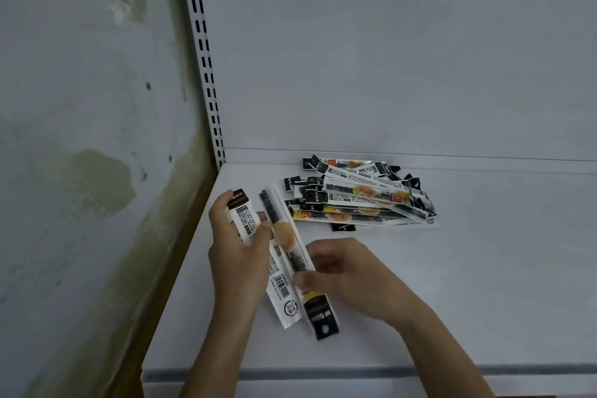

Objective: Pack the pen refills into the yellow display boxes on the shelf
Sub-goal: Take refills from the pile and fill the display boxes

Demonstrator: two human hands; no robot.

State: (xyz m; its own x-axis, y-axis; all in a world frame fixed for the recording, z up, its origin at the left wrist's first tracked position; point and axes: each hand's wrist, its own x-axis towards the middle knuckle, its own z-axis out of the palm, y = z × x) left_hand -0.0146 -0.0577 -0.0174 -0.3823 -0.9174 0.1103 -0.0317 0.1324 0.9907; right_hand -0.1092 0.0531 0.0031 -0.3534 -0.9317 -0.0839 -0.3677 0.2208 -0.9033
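Pen refills (292, 255) are resting in both hands, just in front of the pile (361, 197).
We are gripping these seemingly light, slick, bendy packets (244, 220) in the left hand (232, 255), pinching one mid-length with the right hand (342, 268).

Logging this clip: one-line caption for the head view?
Left hand and right hand hold pen refill packets above a white shelf, loose pile behind.

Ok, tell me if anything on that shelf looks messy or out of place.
The pen refill packs lie in a loose, criss-crossed heap near the back of the shelf, pointing different ways rather than stacked in line. The wall to the left shows stained, peeling patches.
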